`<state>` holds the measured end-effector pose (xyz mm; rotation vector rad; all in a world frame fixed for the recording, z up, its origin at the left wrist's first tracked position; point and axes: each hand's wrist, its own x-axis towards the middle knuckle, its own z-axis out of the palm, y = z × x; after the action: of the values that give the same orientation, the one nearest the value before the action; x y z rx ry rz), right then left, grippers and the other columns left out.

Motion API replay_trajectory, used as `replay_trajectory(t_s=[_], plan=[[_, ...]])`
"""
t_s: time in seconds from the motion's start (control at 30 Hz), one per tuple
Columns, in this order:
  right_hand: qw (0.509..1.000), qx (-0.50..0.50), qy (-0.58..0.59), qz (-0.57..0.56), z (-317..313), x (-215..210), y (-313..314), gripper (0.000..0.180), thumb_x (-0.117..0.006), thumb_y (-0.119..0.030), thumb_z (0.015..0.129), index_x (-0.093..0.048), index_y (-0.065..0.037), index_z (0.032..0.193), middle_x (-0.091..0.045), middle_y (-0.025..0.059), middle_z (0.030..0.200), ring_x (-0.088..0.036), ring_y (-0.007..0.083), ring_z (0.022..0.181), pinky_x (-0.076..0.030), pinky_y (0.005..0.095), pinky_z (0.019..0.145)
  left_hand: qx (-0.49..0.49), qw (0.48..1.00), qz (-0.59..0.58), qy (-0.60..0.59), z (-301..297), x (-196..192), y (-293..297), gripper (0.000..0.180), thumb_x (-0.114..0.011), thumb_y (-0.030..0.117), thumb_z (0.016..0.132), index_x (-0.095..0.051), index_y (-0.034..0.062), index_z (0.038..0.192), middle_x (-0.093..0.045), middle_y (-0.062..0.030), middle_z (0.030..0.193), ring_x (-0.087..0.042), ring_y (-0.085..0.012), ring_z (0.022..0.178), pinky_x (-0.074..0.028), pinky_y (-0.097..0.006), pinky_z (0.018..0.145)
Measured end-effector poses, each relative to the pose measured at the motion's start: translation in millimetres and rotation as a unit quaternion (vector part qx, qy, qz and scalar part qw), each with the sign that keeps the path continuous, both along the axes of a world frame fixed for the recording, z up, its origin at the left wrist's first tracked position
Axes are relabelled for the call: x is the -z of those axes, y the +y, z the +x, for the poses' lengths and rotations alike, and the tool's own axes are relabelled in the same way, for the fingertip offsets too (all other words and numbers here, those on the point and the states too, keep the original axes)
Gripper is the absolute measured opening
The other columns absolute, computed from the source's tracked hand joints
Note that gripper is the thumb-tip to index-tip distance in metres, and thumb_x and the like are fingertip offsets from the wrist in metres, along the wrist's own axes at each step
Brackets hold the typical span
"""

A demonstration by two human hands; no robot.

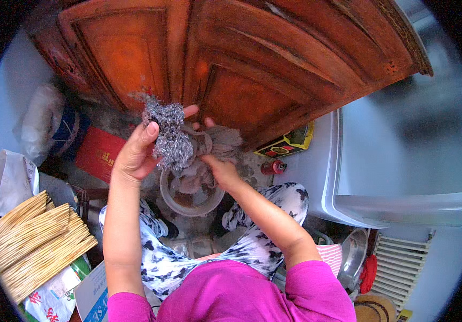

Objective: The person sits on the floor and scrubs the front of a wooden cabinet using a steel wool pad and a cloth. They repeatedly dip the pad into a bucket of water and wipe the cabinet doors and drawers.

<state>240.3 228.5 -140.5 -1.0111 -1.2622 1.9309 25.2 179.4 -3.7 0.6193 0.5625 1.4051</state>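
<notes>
While seated over the round basin (190,206) on the floor, the person looks mid-way through wringing or rubbing out cleaning things above it. Left hand (134,155) has its fingers clenched on a steel wool scrubber (169,134), held up just above the basin. Right hand (221,170) grips a grey wet rag (209,147), which touches the scrubber and hangs down toward the basin. Next move likely needs a firm two-handed twist, kept over the basin. Wooden cabinet doors (241,59) stand beyond the basin.
</notes>
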Motion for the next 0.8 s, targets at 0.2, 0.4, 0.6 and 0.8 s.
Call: replay_trajectory(t_s=[0.2, 0.4, 0.6, 0.8], plan=[[0.945, 0.321, 0.061, 0.016, 29.8, -21.8, 35.4, 0.044, -0.06, -0.024, 0.099, -0.055, -0.006, 0.139, -0.057, 0.0046, 0.139, -0.054, 0.0219, 0.124, -0.043, 0.037, 0.106, -0.105, 0.988, -0.106, 0.035, -39.3, 3.8, -28.5, 0.054, -0.068, 0.031, 0.097, -0.052, 0.003, 0.141, -0.064, -0.0157, 0.134, -0.065, -0.0255, 0.118, -0.055, -0.042, 0.099], [0.872, 0.371, -0.103, 0.302, 71.0, 49.7, 139.5, 0.061, -0.057, -0.038, 0.099, -0.042, -0.003, 0.146, -0.048, 0.0133, 0.145, -0.043, 0.0306, 0.137, -0.033, 0.0451, 0.116, -0.2, 0.969, -0.141, 0.027, -43.4, 7.0, -24.0, 0.051, -0.068, 0.032, 0.098, -0.055, 0.0017, 0.136, -0.068, -0.017, 0.125, -0.068, -0.0258, 0.112, -0.055, -0.04, 0.097], [0.54, 0.285, -0.38, 0.695, 38.6, 98.0, 143.9, 0.078, -0.073, -0.014, 0.084, -0.038, -0.014, 0.154, -0.031, 0.0156, 0.157, -0.032, 0.047, 0.141, -0.029, 0.0582, 0.116, -0.232, 0.956, -0.17, 0.058, -42.0, 10.2, -26.4, 0.045, -0.068, 0.031, 0.097, -0.06, 0.0011, 0.129, -0.07, -0.0148, 0.12, -0.068, -0.0242, 0.108, -0.055, -0.04, 0.096], [0.756, 0.177, -0.517, 0.361, 7.6, 158.0, 76.6, 0.101, -0.072, 0.015, 0.064, -0.035, -0.009, 0.155, -0.039, 0.0179, 0.146, -0.038, 0.0425, 0.135, -0.033, 0.0515, 0.115, -0.248, 0.946, -0.195, 0.075, -36.1, 10.8, -24.5, 0.042, -0.069, 0.029, 0.097, -0.06, 0.0016, 0.128, -0.071, -0.0128, 0.118, -0.069, -0.023, 0.106, -0.056, -0.039, 0.095]])
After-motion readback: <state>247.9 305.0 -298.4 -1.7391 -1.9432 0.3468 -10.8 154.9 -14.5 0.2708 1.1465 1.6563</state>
